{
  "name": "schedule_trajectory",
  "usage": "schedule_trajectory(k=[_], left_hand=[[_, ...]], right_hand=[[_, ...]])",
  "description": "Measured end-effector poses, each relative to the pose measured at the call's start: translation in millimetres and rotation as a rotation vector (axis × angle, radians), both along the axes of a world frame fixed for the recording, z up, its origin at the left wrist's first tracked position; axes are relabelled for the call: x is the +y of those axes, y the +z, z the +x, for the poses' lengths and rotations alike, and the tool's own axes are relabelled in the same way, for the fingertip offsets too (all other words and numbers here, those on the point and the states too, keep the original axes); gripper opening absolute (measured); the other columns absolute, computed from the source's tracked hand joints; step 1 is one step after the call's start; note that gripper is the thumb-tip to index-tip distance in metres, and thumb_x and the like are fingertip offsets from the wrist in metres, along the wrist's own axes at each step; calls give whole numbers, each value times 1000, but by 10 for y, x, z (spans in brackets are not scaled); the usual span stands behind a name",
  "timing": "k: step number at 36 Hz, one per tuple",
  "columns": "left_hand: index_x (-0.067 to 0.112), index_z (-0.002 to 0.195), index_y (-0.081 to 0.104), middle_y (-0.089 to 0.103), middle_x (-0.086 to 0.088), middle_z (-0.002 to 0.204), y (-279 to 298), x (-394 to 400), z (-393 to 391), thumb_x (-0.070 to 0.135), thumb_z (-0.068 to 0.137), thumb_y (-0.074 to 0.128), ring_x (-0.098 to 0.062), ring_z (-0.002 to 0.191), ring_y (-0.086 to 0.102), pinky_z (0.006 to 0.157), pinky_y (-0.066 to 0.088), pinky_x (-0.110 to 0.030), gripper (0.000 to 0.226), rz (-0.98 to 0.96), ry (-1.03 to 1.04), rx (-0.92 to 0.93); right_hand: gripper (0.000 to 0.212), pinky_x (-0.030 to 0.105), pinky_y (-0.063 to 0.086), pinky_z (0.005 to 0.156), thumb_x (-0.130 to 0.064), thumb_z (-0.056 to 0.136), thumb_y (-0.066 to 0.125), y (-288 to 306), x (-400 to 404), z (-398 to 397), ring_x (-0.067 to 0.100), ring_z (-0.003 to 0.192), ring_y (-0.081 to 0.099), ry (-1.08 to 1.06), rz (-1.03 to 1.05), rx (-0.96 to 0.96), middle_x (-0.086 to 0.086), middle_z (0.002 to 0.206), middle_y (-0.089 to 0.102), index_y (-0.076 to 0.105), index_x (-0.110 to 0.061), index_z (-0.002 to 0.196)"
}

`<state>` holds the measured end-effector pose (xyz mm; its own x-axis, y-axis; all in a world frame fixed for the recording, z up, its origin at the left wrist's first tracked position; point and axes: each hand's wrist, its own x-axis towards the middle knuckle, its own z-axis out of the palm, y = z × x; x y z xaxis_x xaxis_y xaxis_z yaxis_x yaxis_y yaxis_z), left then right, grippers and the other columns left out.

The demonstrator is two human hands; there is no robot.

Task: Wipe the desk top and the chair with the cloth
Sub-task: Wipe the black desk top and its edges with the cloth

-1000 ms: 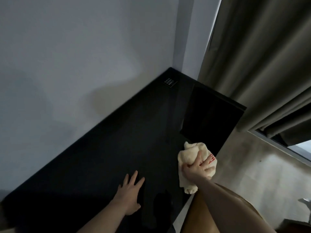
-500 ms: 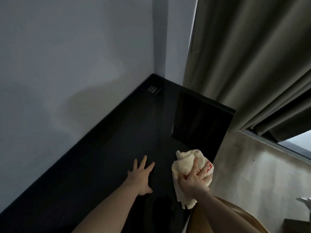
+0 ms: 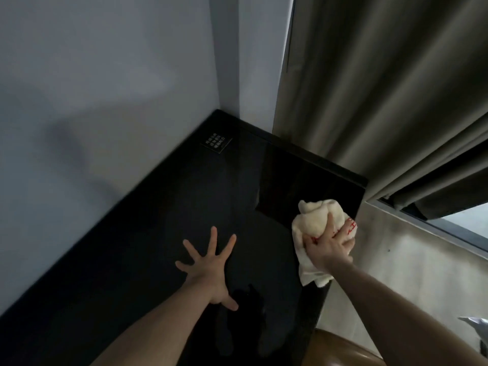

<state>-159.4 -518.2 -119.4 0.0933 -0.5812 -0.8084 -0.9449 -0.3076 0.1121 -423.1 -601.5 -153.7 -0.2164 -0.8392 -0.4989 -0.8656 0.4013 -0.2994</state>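
A glossy black desk top [image 3: 148, 233] runs along the grey wall into the corner. My right hand [image 3: 327, 247] grips a bunched cream cloth [image 3: 317, 220] with red markings and presses it on the desk near its right front edge. My left hand [image 3: 208, 265] lies flat on the desk with fingers spread wide, to the left of the cloth. A brown chair [image 3: 340, 350] shows only as a curved edge at the bottom right, below the desk edge.
A small dark sign [image 3: 216, 142] with pale lettering lies near the desk's back corner. A flat black panel [image 3: 303, 186] sits on the desk's right part. Heavy brown curtains [image 3: 383, 88] hang behind the desk's end. A window sill [image 3: 435, 231] and pale floor lie to the right.
My left hand has slid forward on the desk and spread its fingers. My right hand with the cloth has shifted a little towards the desk's far end. My view has moved closer.
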Motion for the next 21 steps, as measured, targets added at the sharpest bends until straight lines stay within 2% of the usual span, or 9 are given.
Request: schedule_trajectory(k=[5, 11, 15, 21], left_hand=[[59, 139, -38, -64, 11, 139, -9, -54, 37, 60, 54, 94, -54, 134, -44, 111, -4, -81, 157, -19, -19, 16], [63, 139, -37, -65, 18, 137, -163, 44, 178, 81, 47, 81, -41, 123, -60, 105, -27, -76, 150, -136, -60, 75], [62, 142, -34, -60, 18, 143, -326, 101, 227, 90, 50, 70, -34, 128, -59, 109, -30, -67, 141, -272, -89, 60], [61, 144, -32, -54, 16, 150, -459, 161, 255, 99, 57, 54, -30, 134, -56, 113, -30, -62, 128, -410, -139, 26]], right_hand=[[93, 64, 20, 115, -67, 93, 46, -18, -266, -72, 46, 151, -5, -24, -61, 20, 10, 162, -32, -16, -38, 156], [91, 64, 25, 112, -69, 91, 43, -88, -395, -110, 48, 148, 7, -42, -169, 58, 14, 165, -21, -6, -33, 158], [86, 64, 28, 113, -68, 94, 41, -171, -445, -182, 48, 147, 11, -28, -199, 74, 13, 165, -20, -7, -32, 157], [82, 64, 28, 112, -67, 96, 36, -212, -385, -178, 47, 147, 12, -31, -295, 79, 12, 167, -12, 0, -29, 157]])
